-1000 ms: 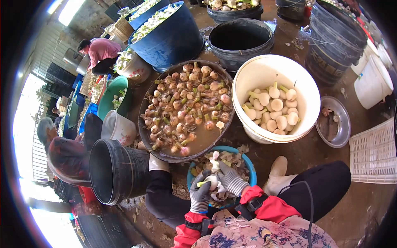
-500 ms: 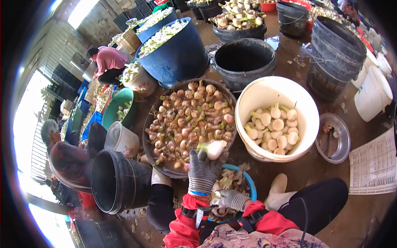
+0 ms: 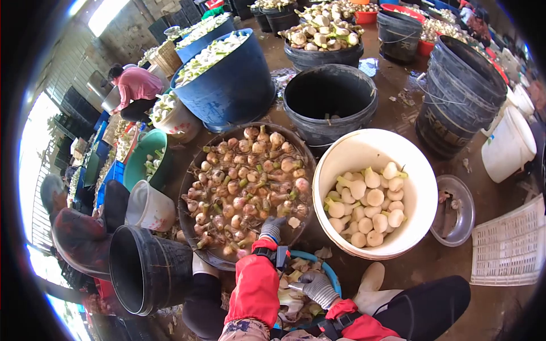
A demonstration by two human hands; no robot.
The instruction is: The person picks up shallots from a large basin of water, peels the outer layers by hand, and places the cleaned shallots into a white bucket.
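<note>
My left hand (image 3: 272, 228), in a grey glove, reaches over the near rim of a wide dark tub (image 3: 187, 224) of brownish, root-covered bulbs (image 3: 233, 182) in water. Its fingertips are among the bulbs, partly hidden. A pale scrap (image 3: 294, 222) lies just right of them. My right hand (image 3: 318, 288), also gloved, is closed around something thin that I cannot make out, above a blue-rimmed basin (image 3: 335, 278) of peelings (image 3: 293, 295). A large white bucket (image 3: 418, 199) on the right holds clean, pale bulbs with short green stems (image 3: 372, 198).
An empty black bucket (image 3: 298, 128) stands behind the white one. Another black bucket (image 3: 165, 267) leans at left, near a seated person (image 3: 82, 238). A metal bowl (image 3: 466, 213) and a white crate (image 3: 506, 244) are at right. A person in pink (image 3: 136, 85) crouches farther back.
The white bulb at my left hand is no longer there, and that hand now reaches into the tub. My right hand has stayed over the peelings. The whole view has shifted slightly.
</note>
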